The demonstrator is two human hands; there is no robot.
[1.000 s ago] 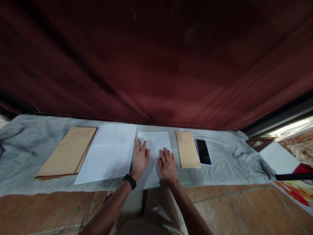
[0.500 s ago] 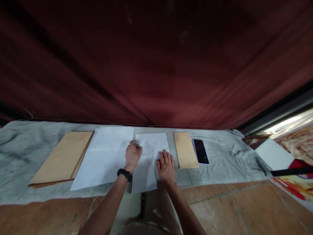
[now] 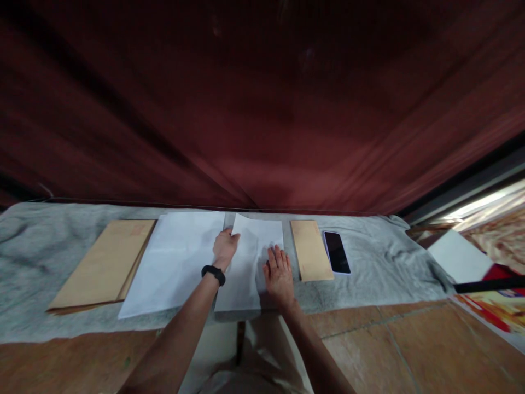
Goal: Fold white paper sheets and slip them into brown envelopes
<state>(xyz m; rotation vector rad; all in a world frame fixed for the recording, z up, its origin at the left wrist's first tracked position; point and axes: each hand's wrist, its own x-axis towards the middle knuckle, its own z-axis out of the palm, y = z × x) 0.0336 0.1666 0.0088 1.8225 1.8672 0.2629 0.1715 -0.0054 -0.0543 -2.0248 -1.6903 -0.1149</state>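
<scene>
Scene, by size. A dark red curtain (image 3: 262,109) fills the upper field. Below it a grey cloth (image 3: 369,273) lies spread over a tiled floor (image 3: 410,350); everything noted rests on that cloth.

Reference point: the paper sheet (image 3: 246,273), at the centre of the cloth directly ahead of the person.
- At 9 o'clock, just beside it, a large white sheet (image 3: 180,257), flat.
- Further out at 9 o'clock, a stack of large brown envelopes (image 3: 106,262), touching or slightly under the large sheet's left edge.
- At 3 o'clock, near but apart, a small brown envelope (image 3: 310,250).
- Beyond that at 3 o'clock, a phone (image 3: 336,251), screen dark, just beside the envelope.

Hands. The left hand (image 3: 225,247), with a black wristband (image 3: 213,273), is closed in a pinch on the paper sheet's far-left corner, at about 11 o'clock; that left side is raised off the cloth and leans toward the right. The right hand (image 3: 279,273) lies open and flat, fingers spread, pressing the sheet's right half at 3 o'clock.

Assessment. The step in hand appears to be a lengthwise fold of the paper sheet, left side over right, with no crease set yet. Carrying the fold over would call for the lifted edge to be squared against the right edge, and for the flat hand to clear the landing area without letting the sheet slide.
</scene>
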